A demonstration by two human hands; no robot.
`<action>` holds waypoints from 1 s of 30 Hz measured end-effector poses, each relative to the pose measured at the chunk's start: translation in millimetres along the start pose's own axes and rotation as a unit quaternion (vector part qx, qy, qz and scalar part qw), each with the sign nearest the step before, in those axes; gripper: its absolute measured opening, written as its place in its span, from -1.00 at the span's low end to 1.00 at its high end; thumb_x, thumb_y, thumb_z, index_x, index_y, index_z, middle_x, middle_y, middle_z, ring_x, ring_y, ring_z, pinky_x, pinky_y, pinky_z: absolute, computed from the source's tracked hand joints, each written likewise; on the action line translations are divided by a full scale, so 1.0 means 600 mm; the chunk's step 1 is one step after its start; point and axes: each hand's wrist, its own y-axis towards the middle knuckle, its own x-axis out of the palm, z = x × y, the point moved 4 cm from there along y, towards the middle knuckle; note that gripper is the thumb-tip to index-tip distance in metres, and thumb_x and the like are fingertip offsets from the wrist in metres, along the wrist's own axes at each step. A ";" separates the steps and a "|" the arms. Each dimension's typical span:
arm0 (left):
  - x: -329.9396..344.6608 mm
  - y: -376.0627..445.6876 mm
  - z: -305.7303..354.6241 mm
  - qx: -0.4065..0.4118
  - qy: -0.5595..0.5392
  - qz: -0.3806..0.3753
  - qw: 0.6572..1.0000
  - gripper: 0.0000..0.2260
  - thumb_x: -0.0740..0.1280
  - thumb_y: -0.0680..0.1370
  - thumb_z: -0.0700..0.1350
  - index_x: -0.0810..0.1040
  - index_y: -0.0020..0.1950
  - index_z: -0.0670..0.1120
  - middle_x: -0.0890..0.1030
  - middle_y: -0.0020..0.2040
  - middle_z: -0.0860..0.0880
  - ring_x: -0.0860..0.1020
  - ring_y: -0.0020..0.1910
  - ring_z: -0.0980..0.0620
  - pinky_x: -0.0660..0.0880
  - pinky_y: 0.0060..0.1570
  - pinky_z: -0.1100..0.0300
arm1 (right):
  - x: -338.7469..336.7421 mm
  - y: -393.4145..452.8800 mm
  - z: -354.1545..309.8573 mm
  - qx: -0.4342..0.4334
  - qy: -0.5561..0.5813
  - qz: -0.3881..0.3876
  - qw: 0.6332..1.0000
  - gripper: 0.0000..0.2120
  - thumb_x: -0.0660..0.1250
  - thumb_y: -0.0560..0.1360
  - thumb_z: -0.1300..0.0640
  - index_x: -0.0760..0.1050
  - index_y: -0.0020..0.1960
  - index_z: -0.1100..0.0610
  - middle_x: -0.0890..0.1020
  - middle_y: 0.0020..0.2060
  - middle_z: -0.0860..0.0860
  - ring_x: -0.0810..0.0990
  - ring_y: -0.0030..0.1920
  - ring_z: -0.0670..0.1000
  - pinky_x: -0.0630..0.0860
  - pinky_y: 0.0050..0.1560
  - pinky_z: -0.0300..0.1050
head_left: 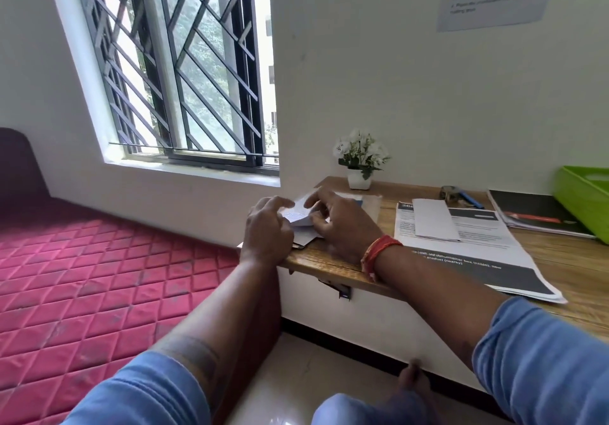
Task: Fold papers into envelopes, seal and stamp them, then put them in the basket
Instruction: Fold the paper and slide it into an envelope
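- The folded paper (298, 217) lies at the left end of the wooden shelf (329, 261), just left of frame centre, between both hands. It looks light, thin and limp; it should crease easily and slide on the wood, so pinning one edge while pressing the fold seems best.
- The left hand (268, 227) has its fingers curled at the sheet's left edge, index raised; whether it pinches the paper, I cannot tell.
- The right hand (342, 223) rests fingers on the sheet, loosely bent, seemingly pressing a flap.
- The green basket (581, 200) waits at the right edge, well apart.
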 end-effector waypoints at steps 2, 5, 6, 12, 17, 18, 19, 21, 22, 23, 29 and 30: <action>-0.008 -0.005 0.001 -0.014 -0.031 0.036 0.999 -0.69 0.24 0.51 -0.27 0.63 0.13 0.02 0.60 0.14 -0.01 0.57 0.12 -0.07 0.40 0.18 0.17 | 0.002 0.001 -0.003 0.023 0.050 0.019 0.998 -0.82 0.29 0.57 0.18 0.53 0.13 -0.02 0.60 -0.14 -0.12 0.59 -0.19 -0.11 0.54 -0.12 -0.19; -0.017 -0.012 -0.006 -0.045 -0.085 0.079 0.992 -0.74 0.26 0.60 -0.16 0.53 0.27 0.01 0.55 0.23 -0.02 0.55 0.19 -0.08 0.45 0.25 0.04 | 0.001 0.007 -0.007 0.055 0.119 0.045 0.990 -0.77 0.31 0.54 0.23 0.55 0.14 0.00 0.61 -0.13 -0.06 0.61 -0.19 -0.02 0.58 -0.14 -0.12; -0.018 -0.014 -0.008 -0.050 -0.100 0.090 0.990 -0.72 0.27 0.61 -0.12 0.48 0.32 0.01 0.54 0.27 -0.02 0.54 0.20 -0.06 0.47 0.26 -0.02 | -0.001 0.010 -0.010 0.059 0.136 0.050 0.988 -0.75 0.32 0.53 0.25 0.56 0.15 0.01 0.61 -0.13 -0.04 0.61 -0.20 -0.01 0.57 -0.17 -0.13; -0.015 -0.021 0.015 -0.059 -0.154 0.084 0.983 -0.42 0.44 0.56 -0.01 0.26 0.51 0.02 0.52 0.32 -0.07 0.57 0.19 -0.01 0.55 0.17 0.06 | -0.019 0.027 -0.025 0.072 0.164 0.050 0.983 -0.71 0.37 0.50 0.33 0.62 0.18 0.10 0.58 -0.21 -0.02 0.47 -0.35 -0.12 0.43 -0.32 -0.32; -0.002 -0.030 0.033 -0.067 -0.149 0.054 0.985 -0.23 0.44 0.54 0.14 0.13 0.61 -0.05 0.38 0.52 -0.13 0.44 0.43 -0.06 0.48 0.35 -0.04 | -0.025 0.031 -0.031 0.103 0.188 0.052 0.975 -0.89 0.43 0.52 0.19 0.68 0.03 0.13 0.62 -0.28 -0.03 0.52 -0.34 -0.12 0.50 -0.27 -0.22; 0.001 -0.034 0.038 -0.067 -0.138 0.036 0.988 -0.18 0.41 0.54 0.19 0.05 0.64 -0.05 0.29 0.58 -0.14 0.35 0.51 -0.07 0.42 0.41 -0.05 | -0.025 0.029 -0.033 0.110 0.196 0.059 0.973 -0.91 0.43 0.51 0.19 0.68 0.00 0.13 0.63 -0.28 -0.03 0.54 -0.33 -0.11 0.51 -0.27 -0.22; 0.004 -0.037 0.043 -0.067 -0.126 0.016 0.990 -0.13 0.39 0.54 0.21 -0.02 0.66 -0.06 0.20 0.62 -0.15 0.26 0.57 -0.08 0.36 0.47 -0.07 | -0.023 0.027 -0.034 0.115 0.199 0.065 0.971 -0.93 0.43 0.51 0.19 0.67 -0.02 0.12 0.65 -0.26 -0.01 0.58 -0.30 -0.08 0.54 -0.25 -0.20; 0.006 -0.044 0.052 -0.079 -0.101 -0.013 0.992 -0.11 0.38 0.56 0.15 -0.09 0.66 -0.14 0.11 0.64 -0.18 0.13 0.62 -0.10 0.21 0.55 -0.07 | -0.017 0.022 -0.038 0.117 0.184 0.066 0.974 -0.95 0.42 0.51 0.17 0.66 -0.06 0.08 0.70 -0.22 0.01 0.65 -0.21 -0.03 0.62 -0.16 -0.11; 0.005 -0.046 0.054 -0.086 -0.092 -0.020 0.992 -0.13 0.38 0.57 0.10 -0.09 0.66 -0.17 0.10 0.64 -0.19 0.09 0.63 -0.10 0.15 0.57 -0.05 | -0.013 0.019 -0.040 0.119 0.175 0.054 0.976 -0.96 0.43 0.51 0.14 0.66 -0.08 0.06 0.70 -0.22 -0.01 0.67 -0.20 -0.02 0.64 -0.12 -0.07; 0.002 -0.047 0.057 -0.095 -0.089 -0.023 0.991 -0.15 0.37 0.58 0.05 -0.07 0.65 -0.19 0.10 0.64 -0.20 0.08 0.63 -0.10 0.12 0.58 -0.03 | -0.007 0.017 -0.041 0.123 0.176 0.033 0.976 -0.95 0.43 0.52 0.09 0.65 -0.10 0.05 0.70 -0.23 -0.02 0.67 -0.20 -0.03 0.65 -0.09 -0.03; -0.019 -0.049 0.036 -0.194 -0.240 -0.027 0.951 -0.07 0.30 0.34 0.14 -0.03 0.66 0.06 0.14 0.64 -0.07 0.17 0.60 -0.04 0.19 0.56 -0.04 | 0.028 0.008 -0.050 0.150 0.154 -0.058 0.975 -0.78 0.30 0.60 -0.01 0.65 -0.02 0.10 0.71 -0.21 0.01 0.66 -0.20 -0.02 0.60 -0.03 -0.03; -0.016 -0.047 0.025 -0.213 -0.283 -0.026 0.935 -0.07 0.28 0.30 0.15 0.00 0.64 0.15 0.15 0.64 -0.06 0.22 0.58 -0.06 0.24 0.53 -0.08 | 0.031 0.008 -0.051 0.148 0.138 -0.071 0.977 -0.84 0.34 0.59 0.03 0.64 0.01 0.09 0.70 -0.20 0.00 0.64 -0.20 -0.04 0.59 -0.03 -0.05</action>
